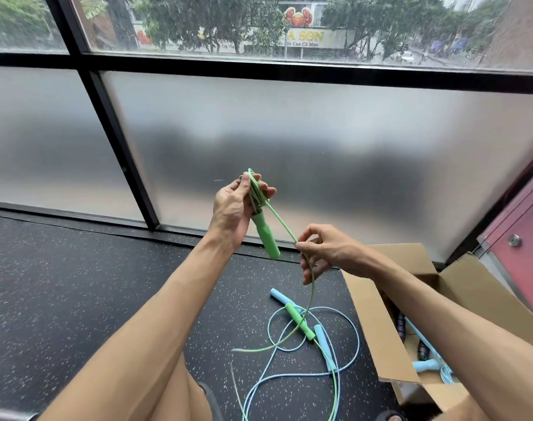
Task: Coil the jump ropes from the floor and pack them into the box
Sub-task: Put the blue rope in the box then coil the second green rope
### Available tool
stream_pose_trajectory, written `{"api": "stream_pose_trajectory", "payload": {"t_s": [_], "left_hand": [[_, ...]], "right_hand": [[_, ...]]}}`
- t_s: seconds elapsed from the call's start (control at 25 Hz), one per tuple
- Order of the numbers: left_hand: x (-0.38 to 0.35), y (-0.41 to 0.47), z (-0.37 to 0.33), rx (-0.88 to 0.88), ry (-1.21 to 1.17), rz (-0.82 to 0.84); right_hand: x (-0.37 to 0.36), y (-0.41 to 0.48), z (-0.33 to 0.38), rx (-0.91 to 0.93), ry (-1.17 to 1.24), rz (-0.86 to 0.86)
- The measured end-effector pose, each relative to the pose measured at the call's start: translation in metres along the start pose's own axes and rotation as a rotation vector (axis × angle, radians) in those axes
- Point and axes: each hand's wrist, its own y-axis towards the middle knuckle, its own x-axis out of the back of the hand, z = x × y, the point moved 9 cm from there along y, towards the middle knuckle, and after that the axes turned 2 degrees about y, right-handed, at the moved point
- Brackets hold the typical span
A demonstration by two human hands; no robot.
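Fingers (269, 192) of L hand (232, 208) curl round green jump rope (266, 238) coils + one handle; R hand (323, 250) pinches its cord. Other green handle (300, 322) lies on floor (76, 284) w/ blue jump rope (323, 341), beside open cardboard box (377, 314).

Black speckled floor (76, 284); frosted window panes (289, 147), perhaps rain-streaked above.
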Motion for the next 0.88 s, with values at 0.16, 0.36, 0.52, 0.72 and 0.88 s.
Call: {"api": "stream_pose_trajectory", "payload": {"t_s": [0.16, 0.36, 0.52, 0.72, 0.88], "left_hand": [[0.012, 0.0, -0.009, -0.193, 0.366, -0.132], [-0.014, -0.01, -0.001, -0.338, 0.927, 0.015], [-0.032, -0.016, 0.028, -0.247, 1.235, 0.276], [-0.035, -0.025, 0.063, 0.094, 1.288, 0.499], [-0.03, -0.034, 0.075, 0.37, 1.116, 0.503]], "right_hand": [[-0.011, -0.003, 0.003, 0.0, -0.053, 0.07], [-0.018, -0.004, 0.021, 0.041, -0.138, 0.09], [-0.005, -0.004, 0.035, 0.094, -0.155, 0.007], [0.018, -0.004, 0.045, 0.169, -0.339, -0.116], [0.031, -0.004, 0.046, 0.187, -0.427, -0.195]]}}
